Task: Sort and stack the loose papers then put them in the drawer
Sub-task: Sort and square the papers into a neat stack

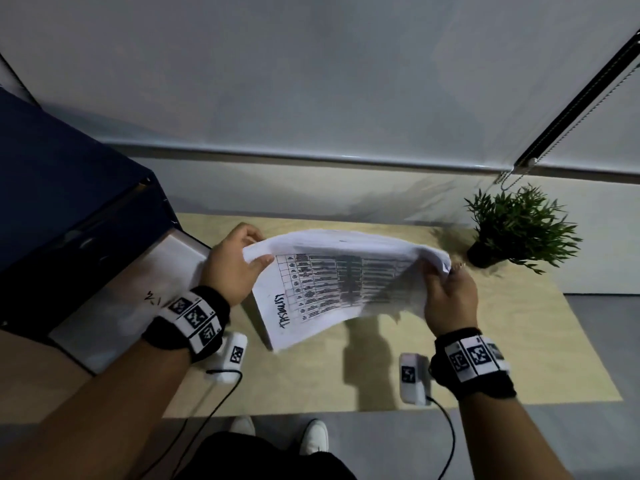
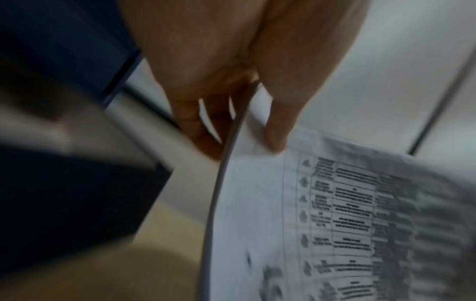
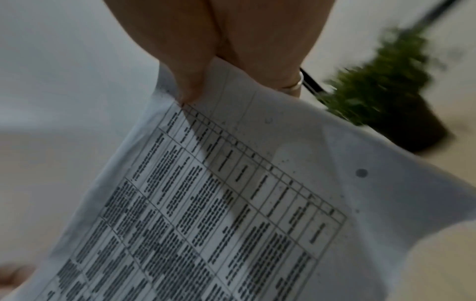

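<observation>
The left hand [image 1: 231,264] and the right hand [image 1: 449,299] each pinch one end of the stack of papers [image 1: 339,285], held up above the wooden table [image 1: 519,341]. Only the left wrist view shows the stack's thin edge [image 2: 226,183]. Only the right wrist view shows a ring [image 3: 293,85]. One open drawer [image 1: 138,292] sticks out of one dark blue cabinet [image 1: 62,195] on the left. One potted plant [image 1: 516,226] stands by the grey wall [image 1: 311,81].

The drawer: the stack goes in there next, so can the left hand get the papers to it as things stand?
Probably yes: the drawer stands open beside the left hand, with nothing between, though both hands grip the papers.
</observation>
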`<state>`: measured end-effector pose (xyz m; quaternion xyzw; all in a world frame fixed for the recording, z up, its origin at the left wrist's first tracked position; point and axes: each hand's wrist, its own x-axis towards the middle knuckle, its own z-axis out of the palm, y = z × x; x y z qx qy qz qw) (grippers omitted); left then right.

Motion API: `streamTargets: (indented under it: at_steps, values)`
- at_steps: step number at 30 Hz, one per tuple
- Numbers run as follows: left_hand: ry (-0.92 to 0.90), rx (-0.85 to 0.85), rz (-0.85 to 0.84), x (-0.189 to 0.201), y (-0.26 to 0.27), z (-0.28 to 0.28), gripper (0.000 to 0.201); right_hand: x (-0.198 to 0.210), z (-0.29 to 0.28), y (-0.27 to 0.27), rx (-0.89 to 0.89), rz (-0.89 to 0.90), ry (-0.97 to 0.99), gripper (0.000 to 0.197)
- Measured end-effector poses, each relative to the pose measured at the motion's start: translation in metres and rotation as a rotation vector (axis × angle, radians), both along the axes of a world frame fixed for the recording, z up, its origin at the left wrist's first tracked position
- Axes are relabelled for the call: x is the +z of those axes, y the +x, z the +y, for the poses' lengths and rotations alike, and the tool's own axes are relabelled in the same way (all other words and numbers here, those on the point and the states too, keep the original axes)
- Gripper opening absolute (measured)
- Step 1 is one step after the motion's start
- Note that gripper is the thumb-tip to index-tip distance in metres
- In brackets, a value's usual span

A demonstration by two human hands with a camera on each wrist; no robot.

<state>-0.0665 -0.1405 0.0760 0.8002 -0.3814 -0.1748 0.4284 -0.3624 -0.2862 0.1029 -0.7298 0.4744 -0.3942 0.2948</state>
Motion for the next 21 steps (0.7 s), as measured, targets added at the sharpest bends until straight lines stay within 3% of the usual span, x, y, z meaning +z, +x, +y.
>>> streamTargets:
  at_steps: [4,7,9,12,13,14,15,16,17,19,21]
  values:
    - [0.096,-0.275,-0.291,0.048,-0.029,-0.018,0.038,0.056,0.005,0.029,0.186,0.154,-0.25,0.01]
    - [-0.041,-0.29,-0.421,0.064,-0.049,-0.031,0.017,0.078,0.007,0.057,0.236,0.211,-0.332,0.011]
    - [-0.115,-0.229,-0.373,0.065,-0.046,-0.031,0.013,0.079,0.007,0.064,0.18,0.142,-0.411,0.023]
    - [-0.126,-0.185,-0.164,0.056,-0.027,-0.025,0.015,0.057,0.012,0.058,-0.106,0.037,-0.505,0.067]
    - [-0.144,-0.193,-0.046,0.052,-0.02,-0.023,0.018,0.047,0.012,0.055,-0.148,-0.043,-0.428,0.082]
    - [-0.176,-0.194,0.074,0.048,-0.013,-0.021,0.021,0.039,0.012,0.054,-0.12,-0.18,-0.237,0.096]
    - [-0.214,-0.191,0.196,0.045,-0.008,-0.018,0.023,0.031,0.012,0.056,-0.026,-0.386,0.01,0.097]
    - [-0.252,-0.192,0.307,0.043,-0.008,-0.017,0.025,0.026,0.011,0.057,0.086,-0.563,0.23,0.084]
    - [-0.268,-0.177,0.368,0.04,-0.009,-0.017,0.026,0.023,0.011,0.059,0.196,-0.663,0.376,0.056]
    - [-0.288,-0.124,0.352,0.035,-0.018,-0.018,0.026,0.025,0.011,0.064,0.24,-0.646,0.415,0.025]
    - [-0.293,-0.044,0.206,0.028,-0.028,-0.018,0.026,0.028,0.013,0.065,0.203,-0.573,0.299,0.023]
